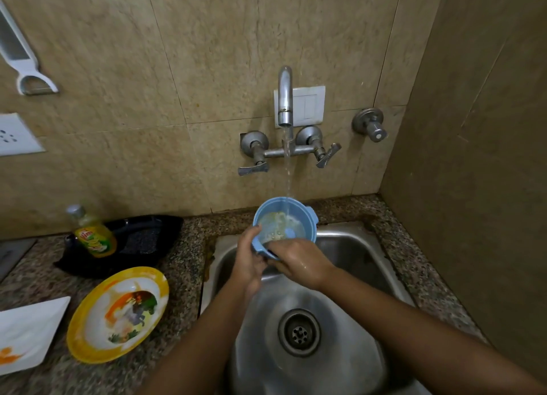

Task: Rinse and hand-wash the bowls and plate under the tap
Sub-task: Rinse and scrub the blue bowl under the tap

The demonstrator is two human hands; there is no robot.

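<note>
Blue plastic bowl [284,227] sits tilted above the steel sink [349,252], directly under the tap [285,98] with water streaming into it. Left hand [248,261] grips its near left rim from outside. Right hand [299,260] clasps the near rim, fingers reaching inside, both forearms stretched forward.

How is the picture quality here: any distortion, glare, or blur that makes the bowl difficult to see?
Head view: wide-angle bending curves the wall tile lines and stretches the forearms; lighting is dim and warm; soft glare sits on the sink steel; the blue bowl is fairly sharp, the water stream slightly blurred.
</note>
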